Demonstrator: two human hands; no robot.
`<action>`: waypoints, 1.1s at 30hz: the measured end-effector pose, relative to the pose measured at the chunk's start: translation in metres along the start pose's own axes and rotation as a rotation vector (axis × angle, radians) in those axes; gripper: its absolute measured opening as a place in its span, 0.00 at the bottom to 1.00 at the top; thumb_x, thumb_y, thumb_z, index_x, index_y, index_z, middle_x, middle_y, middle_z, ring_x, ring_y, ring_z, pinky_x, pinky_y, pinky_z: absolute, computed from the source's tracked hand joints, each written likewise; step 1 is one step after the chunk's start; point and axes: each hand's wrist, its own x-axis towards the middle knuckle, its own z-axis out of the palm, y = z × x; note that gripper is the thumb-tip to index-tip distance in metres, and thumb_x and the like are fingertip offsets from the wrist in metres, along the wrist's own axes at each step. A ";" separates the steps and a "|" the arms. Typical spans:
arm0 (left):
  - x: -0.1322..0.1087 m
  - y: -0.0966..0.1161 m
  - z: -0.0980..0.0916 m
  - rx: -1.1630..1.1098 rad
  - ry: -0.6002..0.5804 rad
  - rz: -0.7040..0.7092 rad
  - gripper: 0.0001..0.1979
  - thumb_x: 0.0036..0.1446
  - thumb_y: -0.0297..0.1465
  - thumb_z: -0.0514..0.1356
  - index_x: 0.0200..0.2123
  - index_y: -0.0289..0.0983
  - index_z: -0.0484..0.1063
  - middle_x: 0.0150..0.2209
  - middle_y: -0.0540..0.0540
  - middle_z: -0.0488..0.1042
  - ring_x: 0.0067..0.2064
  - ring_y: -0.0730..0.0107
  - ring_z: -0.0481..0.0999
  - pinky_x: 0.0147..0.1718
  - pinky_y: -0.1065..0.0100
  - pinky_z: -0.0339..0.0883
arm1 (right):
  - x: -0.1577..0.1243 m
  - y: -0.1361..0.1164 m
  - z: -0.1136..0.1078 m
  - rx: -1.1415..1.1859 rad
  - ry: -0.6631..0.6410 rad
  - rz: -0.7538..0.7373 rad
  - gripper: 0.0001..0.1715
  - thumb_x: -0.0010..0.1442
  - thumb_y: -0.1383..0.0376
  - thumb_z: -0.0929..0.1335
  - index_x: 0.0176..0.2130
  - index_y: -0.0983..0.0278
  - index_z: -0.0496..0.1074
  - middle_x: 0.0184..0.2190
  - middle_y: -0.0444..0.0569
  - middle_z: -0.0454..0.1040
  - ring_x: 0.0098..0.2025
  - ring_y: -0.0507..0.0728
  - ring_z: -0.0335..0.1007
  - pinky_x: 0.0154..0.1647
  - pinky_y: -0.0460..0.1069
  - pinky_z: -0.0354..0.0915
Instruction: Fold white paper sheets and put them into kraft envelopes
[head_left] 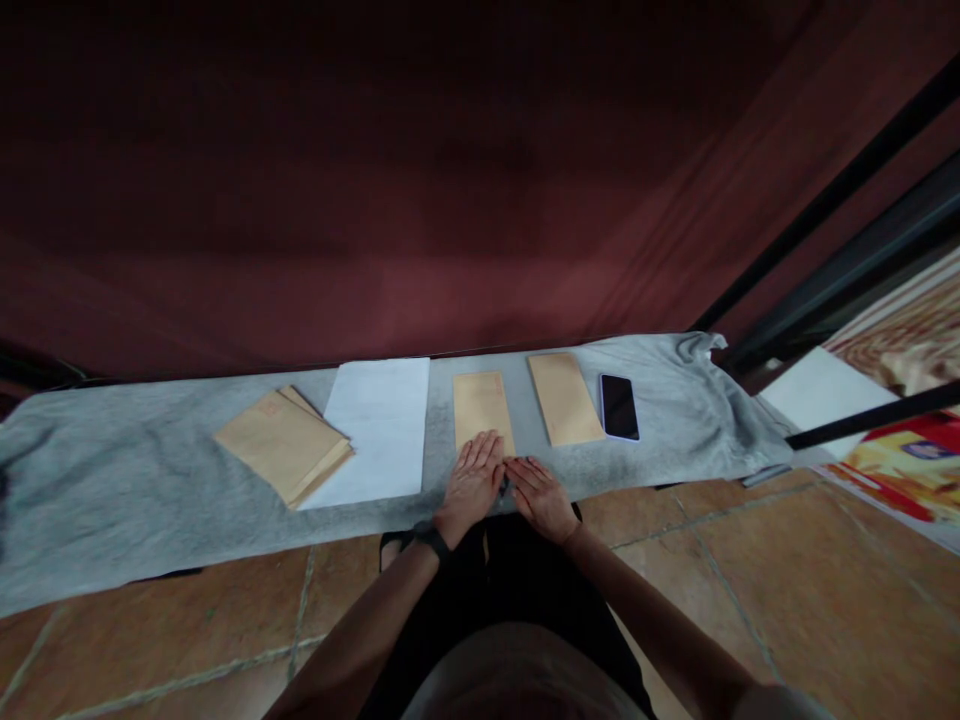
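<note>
A brown paper envelope [481, 402] lies on the cloth straight in front of me, its near end under my fingers. My left hand [474, 478] rests flat on that near end, fingers stretched out. Beside it, my right hand [541, 497] lies with its fingers extended toward the envelope's near right corner; the fingertips almost meet the left hand. To the right sits another brown envelope or small stack [566, 398]. On the left, several brown envelopes [281, 440] are fanned out, partly over white paper sheets [386, 425].
A phone [619, 407] with a dark screen lies right of the envelopes. Grey cloth [150, 480] covers the long narrow surface, with a dark red panel [450, 300] behind. Dark metal bars [825, 220] and a colourful printed box or sheet [907, 465] stand at the right.
</note>
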 end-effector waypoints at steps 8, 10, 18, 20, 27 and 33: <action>0.075 -0.021 0.020 -0.026 0.015 -0.026 0.32 0.68 0.34 0.46 0.73 0.39 0.44 0.71 0.42 0.56 0.73 0.57 0.52 0.70 0.46 0.45 | 0.002 0.003 -0.001 0.067 0.022 0.022 0.25 0.70 0.65 0.60 0.64 0.63 0.67 0.63 0.53 0.70 0.65 0.60 0.66 0.69 0.63 0.61; 0.089 -0.023 0.022 -0.032 0.015 -0.049 0.32 0.68 0.35 0.46 0.73 0.39 0.47 0.71 0.42 0.57 0.73 0.56 0.51 0.70 0.45 0.42 | 0.003 0.002 0.000 0.078 0.034 0.033 0.25 0.71 0.66 0.59 0.63 0.63 0.68 0.62 0.53 0.71 0.64 0.60 0.66 0.69 0.63 0.61; 0.096 -0.025 0.014 -0.009 -0.027 -0.086 0.29 0.69 0.38 0.46 0.70 0.39 0.55 0.71 0.44 0.58 0.73 0.54 0.51 0.70 0.43 0.42 | 0.003 0.004 0.000 0.083 -0.009 0.021 0.27 0.69 0.67 0.60 0.65 0.61 0.65 0.64 0.53 0.69 0.65 0.60 0.65 0.69 0.63 0.60; 0.080 -0.023 0.010 0.011 -0.044 -0.069 0.28 0.70 0.38 0.46 0.70 0.39 0.55 0.71 0.45 0.57 0.73 0.54 0.51 0.71 0.45 0.43 | 0.002 0.005 -0.002 0.076 -0.019 0.003 0.28 0.69 0.67 0.61 0.66 0.63 0.64 0.64 0.54 0.69 0.66 0.60 0.64 0.70 0.63 0.60; 0.002 -0.014 -0.009 0.089 -0.089 -0.016 0.27 0.71 0.39 0.45 0.71 0.45 0.54 0.72 0.51 0.55 0.74 0.59 0.49 0.71 0.48 0.43 | 0.002 0.008 -0.015 0.039 -0.132 -0.043 0.30 0.69 0.67 0.63 0.67 0.66 0.61 0.67 0.56 0.64 0.69 0.61 0.59 0.71 0.62 0.58; -0.015 -0.015 -0.020 0.114 -0.143 0.031 0.27 0.71 0.43 0.47 0.71 0.51 0.53 0.73 0.52 0.51 0.74 0.58 0.48 0.71 0.49 0.44 | 0.012 0.032 -0.049 0.069 -0.494 -0.144 0.36 0.63 0.67 0.69 0.68 0.66 0.61 0.71 0.55 0.57 0.72 0.62 0.53 0.72 0.59 0.54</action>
